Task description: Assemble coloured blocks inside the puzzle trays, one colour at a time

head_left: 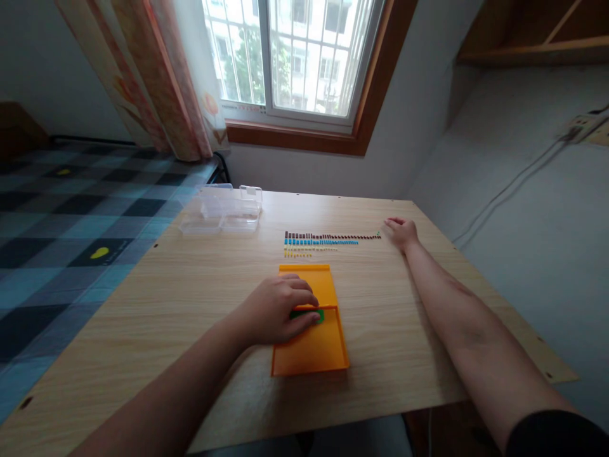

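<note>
An orange plastic case (311, 358) lies open on the table, its two halves joined across the middle. My left hand (278, 311) rests over the case's left side, fingers and thumb closed about a flat green piece (320, 315) near the middle ridge. Part of that piece is hidden by the hand. Farther out, my right hand (403, 232) is on the table at the right end of a long row of tiny dark brown pieces (328, 237). Its fingertips are pressed together beside a tiny green piece (379, 233); whatever they hold is too small to tell.
Below the brown row run rows of small blue pieces (321, 242) and yellow pieces (297, 255). Clear plastic boxes (223, 212) stand at the table's back left. The wooden table (190, 279) borders a checked bed (95, 209) on the left and a wall on the right.
</note>
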`<state>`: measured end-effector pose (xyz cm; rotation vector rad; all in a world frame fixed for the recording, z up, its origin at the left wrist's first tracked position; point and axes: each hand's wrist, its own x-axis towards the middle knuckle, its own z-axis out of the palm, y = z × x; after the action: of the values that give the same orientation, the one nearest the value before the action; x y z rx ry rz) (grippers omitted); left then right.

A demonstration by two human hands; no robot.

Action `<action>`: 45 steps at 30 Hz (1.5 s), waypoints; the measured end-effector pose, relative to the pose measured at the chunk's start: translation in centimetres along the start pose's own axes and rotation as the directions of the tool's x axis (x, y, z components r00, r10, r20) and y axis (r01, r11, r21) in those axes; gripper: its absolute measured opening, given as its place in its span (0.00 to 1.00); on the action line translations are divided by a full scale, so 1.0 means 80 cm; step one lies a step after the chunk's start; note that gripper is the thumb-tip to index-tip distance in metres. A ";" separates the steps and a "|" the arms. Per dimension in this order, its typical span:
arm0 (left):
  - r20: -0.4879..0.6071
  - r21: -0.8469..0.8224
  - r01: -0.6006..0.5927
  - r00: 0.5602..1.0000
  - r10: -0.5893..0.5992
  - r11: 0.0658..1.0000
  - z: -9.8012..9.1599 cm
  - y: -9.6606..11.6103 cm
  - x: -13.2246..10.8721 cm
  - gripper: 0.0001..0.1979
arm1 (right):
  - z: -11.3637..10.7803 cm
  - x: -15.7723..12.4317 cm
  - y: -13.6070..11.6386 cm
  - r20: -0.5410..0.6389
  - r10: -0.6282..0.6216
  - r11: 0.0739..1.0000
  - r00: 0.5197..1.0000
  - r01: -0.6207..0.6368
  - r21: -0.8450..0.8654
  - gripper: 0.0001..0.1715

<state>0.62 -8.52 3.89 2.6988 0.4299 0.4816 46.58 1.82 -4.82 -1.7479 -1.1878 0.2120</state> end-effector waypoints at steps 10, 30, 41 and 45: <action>-0.044 0.166 0.171 0.985 -0.166 0.971 0.007 -0.010 0.000 0.09 | -0.024 -0.093 -0.083 -0.302 0.030 0.996 0.953 -0.004 0.085 0.19; 0.084 0.148 0.109 0.989 -0.123 0.983 0.009 -0.007 0.000 0.07 | -0.014 -0.286 -0.226 0.812 -0.545 0.641 0.210 0.729 0.242 0.10; 0.102 0.156 0.116 0.986 -0.133 0.981 0.009 -0.005 0.001 0.06 | -0.028 -0.279 -0.230 0.806 -0.530 0.688 0.264 0.690 0.226 0.12; 0.113 0.154 0.116 0.985 -0.134 0.981 0.008 -0.005 0.001 0.06 | -0.036 -0.274 -0.229 0.811 -0.541 0.688 0.225 0.673 0.272 0.13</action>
<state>0.88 -8.32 3.17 2.8002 0.6173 0.2552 25.85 -16.33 3.37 -1.0508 -2.6274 0.5654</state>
